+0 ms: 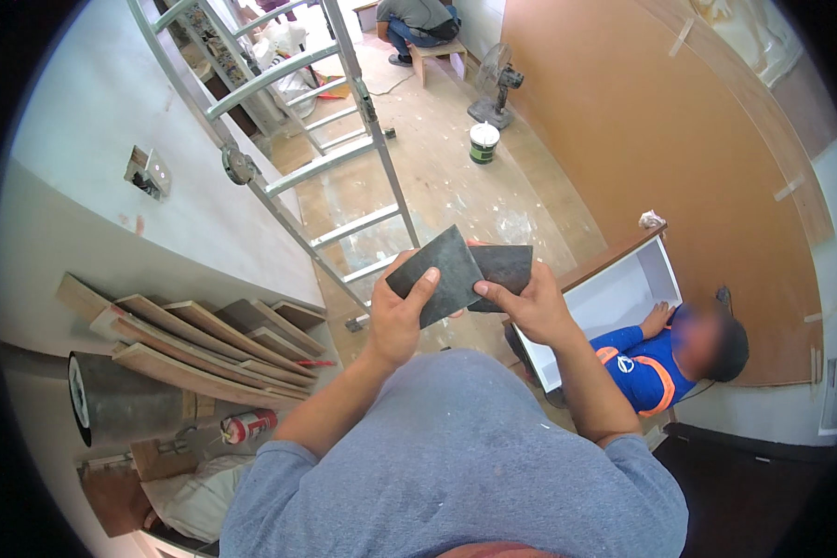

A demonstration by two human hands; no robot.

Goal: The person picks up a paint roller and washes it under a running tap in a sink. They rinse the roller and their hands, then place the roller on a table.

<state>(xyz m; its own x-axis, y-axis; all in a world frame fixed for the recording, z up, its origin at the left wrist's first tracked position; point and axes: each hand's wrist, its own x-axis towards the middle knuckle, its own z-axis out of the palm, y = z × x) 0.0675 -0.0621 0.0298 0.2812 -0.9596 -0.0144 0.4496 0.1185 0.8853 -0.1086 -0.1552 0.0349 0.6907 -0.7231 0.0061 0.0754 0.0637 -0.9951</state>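
Person in a grey T-shirt (456,456), seen from above, both forearms raised in front of the chest. Left hand (395,321) pinches a dark grey sandpaper sheet (442,274): thumb pressed across its near face, fingers hidden behind it. The sheet is tilted, one corner pointing up. Right hand (530,312) grips a second dark sheet (504,270), thumb on its lower edge, fingers curled behind. The two sheets overlap, the left one in front; both are held in the air above the floor (456,186), chest-high.

Just beyond the right hand: a white open cabinet box (614,298) with a brown top edge. A second person in a blue shirt with orange trim (646,363) crouches beside it, one hand (658,319) on its inner wall.

Lower left: wooden offcuts (205,344) leaning against the wall, a grey roll (121,400), a red-and-white can (249,426).

Middle distance: aluminium ladder (344,158) standing on the dusty floor. A large brown board (660,139) covers the right wall.

Far: white-and-green paint bucket (484,141), a floor fan (495,88), a third person seated on a wooden bench (437,51).
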